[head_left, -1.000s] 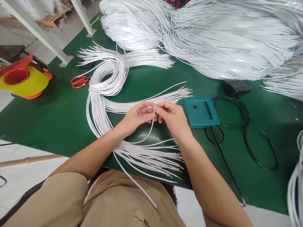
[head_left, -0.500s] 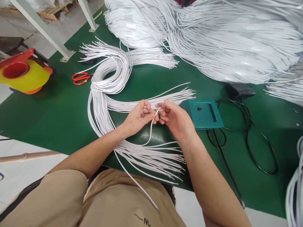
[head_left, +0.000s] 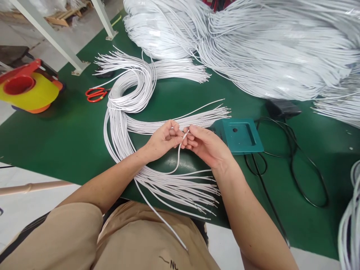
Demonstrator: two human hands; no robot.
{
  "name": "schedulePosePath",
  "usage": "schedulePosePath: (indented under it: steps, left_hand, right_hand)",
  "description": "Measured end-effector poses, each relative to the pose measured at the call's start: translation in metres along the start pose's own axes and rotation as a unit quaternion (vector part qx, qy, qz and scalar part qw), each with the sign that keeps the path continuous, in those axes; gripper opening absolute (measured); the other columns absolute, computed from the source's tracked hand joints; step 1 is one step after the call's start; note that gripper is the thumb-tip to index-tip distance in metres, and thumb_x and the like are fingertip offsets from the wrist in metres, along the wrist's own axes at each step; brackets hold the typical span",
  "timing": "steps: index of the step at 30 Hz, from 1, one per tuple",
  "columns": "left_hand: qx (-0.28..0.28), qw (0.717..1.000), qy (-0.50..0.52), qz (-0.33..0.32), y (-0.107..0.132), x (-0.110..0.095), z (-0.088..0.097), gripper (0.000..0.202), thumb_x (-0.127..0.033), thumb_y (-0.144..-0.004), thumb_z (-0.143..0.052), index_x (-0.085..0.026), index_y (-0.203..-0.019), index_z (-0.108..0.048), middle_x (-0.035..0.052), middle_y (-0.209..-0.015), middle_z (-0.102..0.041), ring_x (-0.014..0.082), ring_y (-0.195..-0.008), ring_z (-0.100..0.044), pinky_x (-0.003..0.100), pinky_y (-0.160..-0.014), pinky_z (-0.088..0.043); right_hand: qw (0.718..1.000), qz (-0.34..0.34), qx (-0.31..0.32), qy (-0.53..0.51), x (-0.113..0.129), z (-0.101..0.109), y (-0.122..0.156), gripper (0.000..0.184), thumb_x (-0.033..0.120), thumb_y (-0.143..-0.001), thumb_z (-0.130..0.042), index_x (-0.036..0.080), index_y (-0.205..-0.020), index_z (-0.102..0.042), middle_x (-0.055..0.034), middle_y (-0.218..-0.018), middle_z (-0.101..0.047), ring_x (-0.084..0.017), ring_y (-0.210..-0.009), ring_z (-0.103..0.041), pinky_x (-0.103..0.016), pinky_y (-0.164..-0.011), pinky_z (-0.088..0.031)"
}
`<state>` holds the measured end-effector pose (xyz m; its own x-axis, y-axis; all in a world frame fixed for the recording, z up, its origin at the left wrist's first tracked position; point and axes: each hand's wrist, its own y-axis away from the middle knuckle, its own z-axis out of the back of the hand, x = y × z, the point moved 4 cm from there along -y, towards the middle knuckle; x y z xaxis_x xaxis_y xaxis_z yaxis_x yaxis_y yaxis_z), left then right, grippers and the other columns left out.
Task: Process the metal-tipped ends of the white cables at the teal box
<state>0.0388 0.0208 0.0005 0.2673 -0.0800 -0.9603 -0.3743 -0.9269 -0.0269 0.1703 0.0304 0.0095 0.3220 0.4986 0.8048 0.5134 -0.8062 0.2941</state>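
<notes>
My left hand point(head_left: 163, 140) and my right hand point(head_left: 206, 144) meet over the green table point(head_left: 56, 138), both pinching the tip of one thin white wire point(head_left: 178, 156). That wire curves down from my fingers into a fan of cut white wires point(head_left: 180, 189) lying by the table's near edge. A long loop of the same white wires point(head_left: 123, 108) bends round to the left and ends in a second fan point(head_left: 197, 116) just behind my hands. A teal block with a square recess point(head_left: 239, 135) sits right beside my right hand.
Huge heaps of white wire point(head_left: 267, 48) fill the back of the table. Red-handled scissors point(head_left: 95, 93) lie at the left. A black adapter point(head_left: 282, 108) and its black cable point(head_left: 298, 168) trail to the right. A red and yellow tape dispenser point(head_left: 25, 88) stands off the table's left side.
My fingers have shifted slightly on the wire tip, the right hand closing in toward the left. The view has drifted a little; the wires on the table lie as before.
</notes>
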Motion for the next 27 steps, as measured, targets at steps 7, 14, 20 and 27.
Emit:
schedulePosePath:
  steps: [7,14,20,27]
  left_hand:
    - [0.016,0.999,-0.028,-0.016,0.002,-0.001,0.004,0.048,-0.030,-0.086,-0.065,-0.025,-0.130,-0.046,-0.0006,-0.081,-0.062,0.0108,-0.073,-0.062,0.023,-0.064,-0.045]
    - [-0.002,1.000,0.008,0.017,0.001,0.006,0.005,0.040,-0.033,-0.082,-0.070,-0.024,-0.119,-0.059,0.0003,-0.079,-0.061,0.0106,-0.072,-0.060,0.021,-0.060,-0.043]
    - [-0.009,0.998,0.052,0.042,0.001,0.007,0.005,0.038,-0.031,-0.080,-0.073,-0.022,-0.114,-0.057,-0.0009,-0.077,-0.061,0.0093,-0.069,-0.059,0.020,-0.059,-0.043]
    - [-0.025,0.998,-0.048,-0.014,0.001,0.000,0.004,0.038,-0.036,-0.081,-0.071,-0.020,-0.111,-0.054,-0.0004,-0.074,-0.060,0.0103,-0.068,-0.060,0.020,-0.059,-0.046]
  right_hand:
    - [0.988,0.093,-0.073,0.100,0.009,-0.002,0.007,0.020,0.036,-0.078,-0.070,0.017,-0.080,-0.070,0.0001,-0.067,-0.063,-0.013,-0.066,-0.059,-0.030,-0.072,-0.048]
    - [0.879,0.218,-0.194,0.377,0.016,-0.004,0.012,0.012,0.026,-0.082,-0.061,0.019,-0.073,-0.066,0.0003,-0.070,-0.066,-0.014,-0.068,-0.058,-0.029,-0.070,-0.047]
    - [0.793,0.297,-0.197,0.494,0.020,-0.011,0.018,0.016,0.022,-0.086,-0.056,0.020,-0.071,-0.061,0.0000,-0.071,-0.063,-0.014,-0.071,-0.056,-0.028,-0.071,-0.044]
    - [0.940,0.165,-0.147,0.258,0.016,-0.002,0.009,0.023,0.038,-0.083,-0.063,0.018,-0.071,-0.065,-0.0003,-0.070,-0.064,-0.013,-0.069,-0.057,-0.027,-0.071,-0.047]
